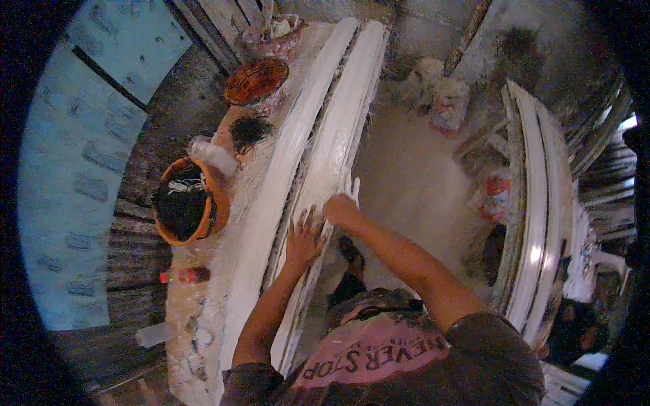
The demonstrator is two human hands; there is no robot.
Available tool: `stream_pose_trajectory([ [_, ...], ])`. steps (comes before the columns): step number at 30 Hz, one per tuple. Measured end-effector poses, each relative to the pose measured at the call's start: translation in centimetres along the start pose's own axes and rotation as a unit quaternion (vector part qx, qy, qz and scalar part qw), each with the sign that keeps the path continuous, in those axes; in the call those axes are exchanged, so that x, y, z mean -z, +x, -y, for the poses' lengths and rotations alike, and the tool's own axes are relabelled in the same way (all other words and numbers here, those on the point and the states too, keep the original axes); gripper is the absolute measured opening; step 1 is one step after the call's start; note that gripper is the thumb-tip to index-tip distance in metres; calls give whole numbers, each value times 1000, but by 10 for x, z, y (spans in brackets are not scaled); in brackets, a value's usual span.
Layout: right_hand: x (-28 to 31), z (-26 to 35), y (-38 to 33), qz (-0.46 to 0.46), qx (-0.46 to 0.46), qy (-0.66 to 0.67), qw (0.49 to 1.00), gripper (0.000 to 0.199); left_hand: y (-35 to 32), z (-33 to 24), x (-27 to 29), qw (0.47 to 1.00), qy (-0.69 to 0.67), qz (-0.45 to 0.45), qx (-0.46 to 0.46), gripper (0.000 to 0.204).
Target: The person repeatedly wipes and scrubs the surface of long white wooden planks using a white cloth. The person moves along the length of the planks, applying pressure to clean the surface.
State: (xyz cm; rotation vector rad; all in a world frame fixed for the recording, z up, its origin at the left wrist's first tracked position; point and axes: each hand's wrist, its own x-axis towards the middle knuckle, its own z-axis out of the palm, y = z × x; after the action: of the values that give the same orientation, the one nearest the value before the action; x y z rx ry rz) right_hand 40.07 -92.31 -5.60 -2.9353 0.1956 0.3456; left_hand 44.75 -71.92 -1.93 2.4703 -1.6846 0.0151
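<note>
Two long white plaster-like mouldings lie side by side on the table, the left strip (292, 145) and the right strip (342, 115), with a dark gap between them. Stringy fibres stick out along the right strip's outer edge. My left hand (305, 240) lies flat on the right strip, fingers spread. Just beyond it, my right hand (342, 210) is closed at that strip's outer edge. A thin white piece (356, 188) shows beside its knuckles; whether the hand grips it or something else is hidden.
On the table's left stand an orange container (218, 203) of dark contents, a whitish plastic bottle (215, 155), a red bottle (186, 275), dark fibres (249, 132) and an orange-brown basin (257, 80). More white mouldings (535, 223) lie on the right. A sack (450, 105) stands behind.
</note>
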Motion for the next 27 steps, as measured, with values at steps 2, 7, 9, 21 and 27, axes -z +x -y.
stream_pose_trajectory([
  [2,24,-69,38,21,17,21,999,20,62,0,-4,998,-59,1,21,55],
  [7,67,-197,107,-34,11,-54,998,23,149,10,-9,994,-89,-52,24,57],
  [9,61,-204,106,-78,8,-48,996,25,147,9,-10,993,-97,-16,63,59],
  [21,49,-90,30,82,-23,109,990,32,135,3,-1,989,-66,129,31,58],
  [27,74,-252,134,6,50,-58,997,21,295,1,-18,990,-133,-36,16,58],
])
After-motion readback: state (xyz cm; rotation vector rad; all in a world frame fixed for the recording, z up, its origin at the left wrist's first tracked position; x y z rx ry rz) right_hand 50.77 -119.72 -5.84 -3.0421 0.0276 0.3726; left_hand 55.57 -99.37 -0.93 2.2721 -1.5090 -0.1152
